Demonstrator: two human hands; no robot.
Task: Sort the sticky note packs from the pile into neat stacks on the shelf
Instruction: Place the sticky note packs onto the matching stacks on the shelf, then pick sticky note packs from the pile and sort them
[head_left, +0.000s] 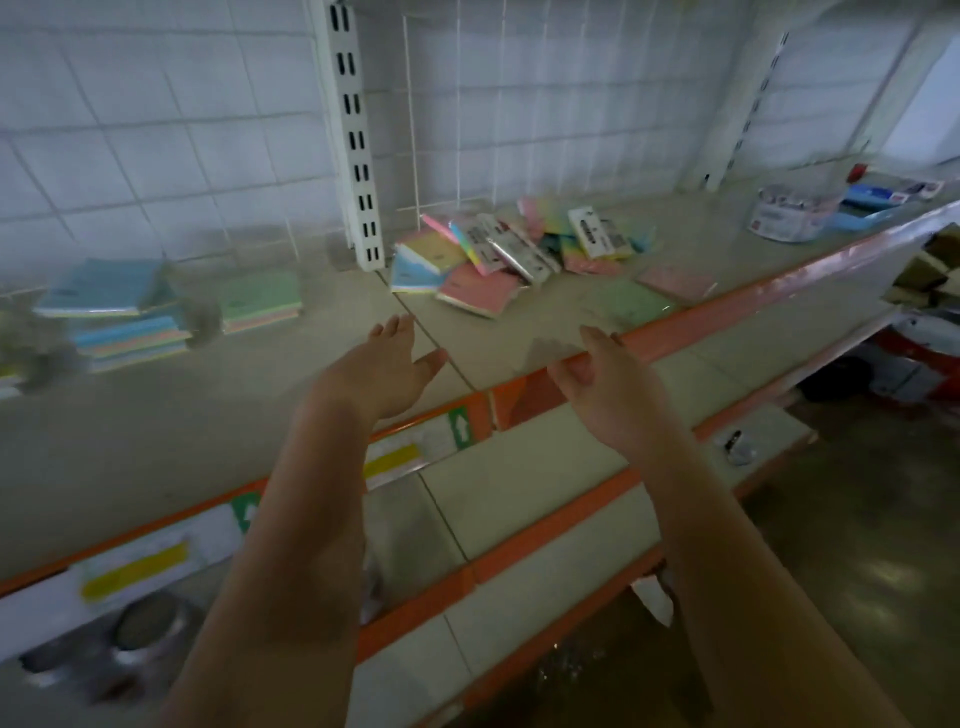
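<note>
Loosely heaped sticky note packs (511, 257) cover the shelf (260, 415).

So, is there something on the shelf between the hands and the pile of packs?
Nothing visible. Bare shelf lies between both open hands, left and right, and the pile. A loose green pack lies flat just beyond the right hand, not blocking.

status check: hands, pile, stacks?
Left hand and right hand open, empty. Pile unsorted beyond them. Two stacks at left. Path unobstructed.
</note>
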